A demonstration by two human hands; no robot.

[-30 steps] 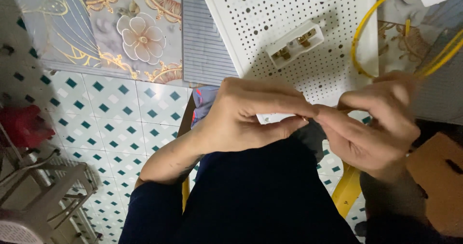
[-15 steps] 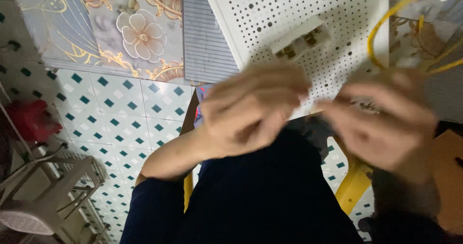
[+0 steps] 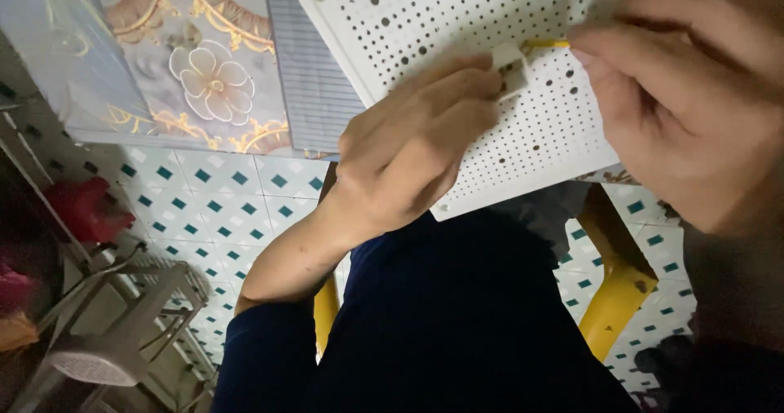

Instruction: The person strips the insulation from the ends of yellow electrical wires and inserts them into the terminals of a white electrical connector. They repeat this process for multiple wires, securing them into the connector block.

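A white perforated board (image 3: 425, 13) lies on the table in front of me. My left hand (image 3: 408, 148) rests on it, its fingertips pinching a small white terminal block (image 3: 510, 64) mounted on the board. My right hand (image 3: 686, 95) is at the upper right, pinching a yellow wire (image 3: 545, 44) whose end meets the block's right side. My dark-sleeved arms and lap fill the lower frame.
The table carries a floral-patterned cloth (image 3: 196, 78) and a grey ribbed mat (image 3: 314, 86) left of the board. Yellow table legs (image 3: 616, 290) stand on a white floor with teal diamonds (image 3: 212, 209). A grey plastic stool (image 3: 114, 331) and a red object (image 3: 86, 209) sit at the left.
Both hands have moved up from above my lap onto the board. The left now grips the terminal block and the right brings the yellow wire's end to it.
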